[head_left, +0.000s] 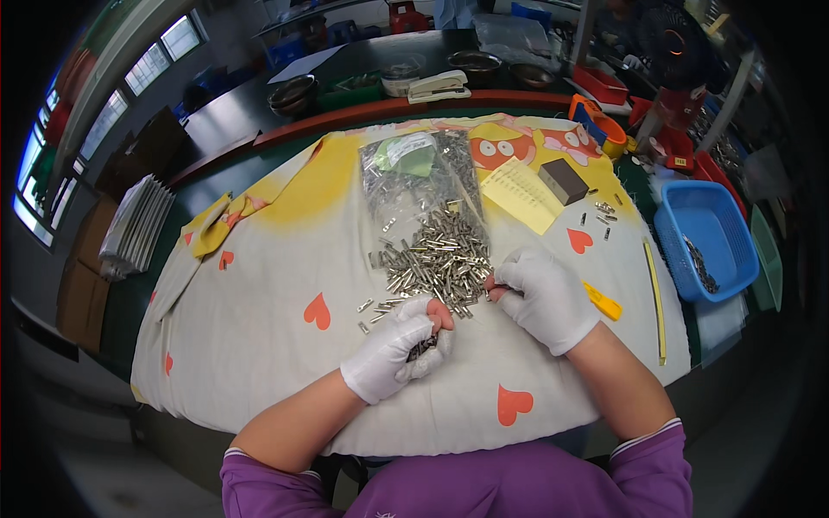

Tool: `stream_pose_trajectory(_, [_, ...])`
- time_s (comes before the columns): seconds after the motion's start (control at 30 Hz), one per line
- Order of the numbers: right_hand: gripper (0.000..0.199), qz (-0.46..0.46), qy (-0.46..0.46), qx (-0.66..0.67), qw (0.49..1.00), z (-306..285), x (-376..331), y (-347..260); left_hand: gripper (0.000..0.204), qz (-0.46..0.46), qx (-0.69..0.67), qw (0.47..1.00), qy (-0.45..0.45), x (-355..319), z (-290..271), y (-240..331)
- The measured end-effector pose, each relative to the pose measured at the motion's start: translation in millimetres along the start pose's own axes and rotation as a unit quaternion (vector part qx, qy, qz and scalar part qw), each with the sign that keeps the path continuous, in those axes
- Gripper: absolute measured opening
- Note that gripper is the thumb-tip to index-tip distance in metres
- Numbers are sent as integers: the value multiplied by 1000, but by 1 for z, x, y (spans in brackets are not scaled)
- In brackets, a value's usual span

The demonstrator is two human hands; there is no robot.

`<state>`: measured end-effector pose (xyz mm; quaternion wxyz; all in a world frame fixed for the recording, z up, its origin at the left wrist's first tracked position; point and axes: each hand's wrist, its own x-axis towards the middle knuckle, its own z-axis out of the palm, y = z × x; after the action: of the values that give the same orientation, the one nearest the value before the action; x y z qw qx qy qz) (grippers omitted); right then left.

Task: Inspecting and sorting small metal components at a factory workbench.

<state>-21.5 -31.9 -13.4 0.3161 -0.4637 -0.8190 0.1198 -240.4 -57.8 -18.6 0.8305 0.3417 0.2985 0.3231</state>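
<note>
The cloth-covered table [259,363] lies bare along its left side and near edge, so a hand could pass freely there. In the middle, a heap of small metal parts [436,259] and a clear bag [419,177] block the way. Toward the far right corner sit a yellow paper [521,195] and a dark block [563,180]; a blue basket [706,237] crowds the right edge.

Metal pieces [423,347] half-hidden in left grip [399,348]
</note>
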Motion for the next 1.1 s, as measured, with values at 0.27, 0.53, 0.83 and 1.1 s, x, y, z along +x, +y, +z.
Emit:
stream_pose_trajectory(0.27, [12, 79, -68, -77, 992, 0, 0, -11, 22, 10, 11, 1000, 6, 1, -4, -4])
stream_pose_trajectory(0.53, [10, 113, -140, -43, 983, -4, -5, -9, 20, -4, 19, 999, 42, 0, 4, 0])
stream_pose_trajectory(0.83, [10, -108, -85, 46, 989, -4, 2, -29, 12, -43, 125, 989, 69, 0, 7, -2])
stream_pose_trajectory(1.1, [11, -110, -65, 107, 986, 4, -1, -24, 15, -25, 183, 975, 120, -1, 13, 0])
